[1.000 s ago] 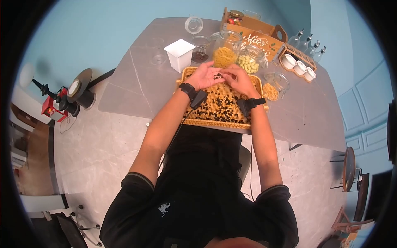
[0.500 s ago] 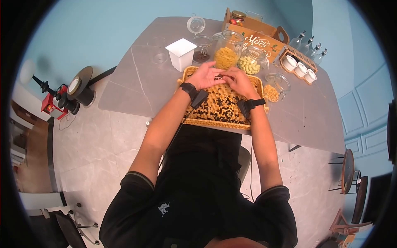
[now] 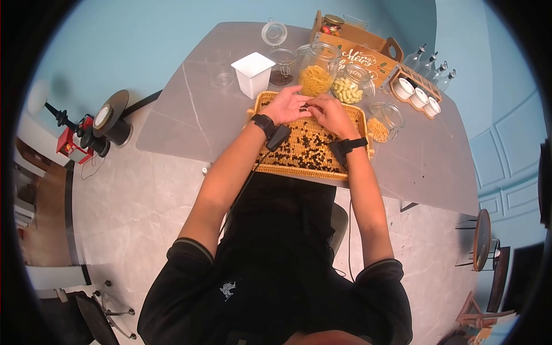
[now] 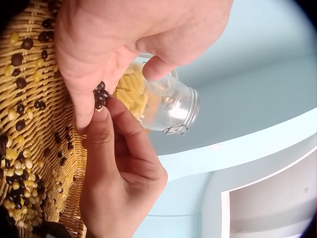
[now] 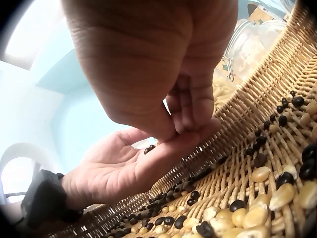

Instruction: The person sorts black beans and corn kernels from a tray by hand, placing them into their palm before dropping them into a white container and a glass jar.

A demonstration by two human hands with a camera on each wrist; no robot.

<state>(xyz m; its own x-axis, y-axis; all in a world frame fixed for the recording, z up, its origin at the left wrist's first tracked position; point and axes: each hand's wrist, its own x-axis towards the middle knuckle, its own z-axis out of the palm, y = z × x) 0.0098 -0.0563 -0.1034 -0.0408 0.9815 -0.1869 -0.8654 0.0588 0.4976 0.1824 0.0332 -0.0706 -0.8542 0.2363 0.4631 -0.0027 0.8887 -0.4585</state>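
Observation:
My left hand (image 3: 284, 108) is held palm up over the far part of a wicker tray (image 3: 299, 171), its fingers extended. A small cluster of black beans (image 4: 101, 93) lies in that palm. My right hand (image 3: 333, 117) reaches in from the right, with thumb and index finger curled together and pinching at these beans. In the left wrist view its fingertips (image 4: 100, 115) are right against the cluster. Below, black beans (image 5: 237, 205) and yellow corn kernels (image 5: 282, 196) lie mixed across the woven bottom, thickest toward the near side.
Beyond the tray stand a white square container (image 3: 253, 77), a jar of pasta (image 3: 314, 80), a jar of pale green pieces (image 3: 347, 90) and an open jar with dark contents (image 3: 280, 77). A tipped jar of corn (image 3: 378, 129) lies right. Farther back are a wooden crate (image 3: 359, 56) and glass bottles (image 3: 428, 66).
Both hands stay in nearly the same place over the tray, with the right fingertips still at the beans in the left palm. The head view has shifted slightly.

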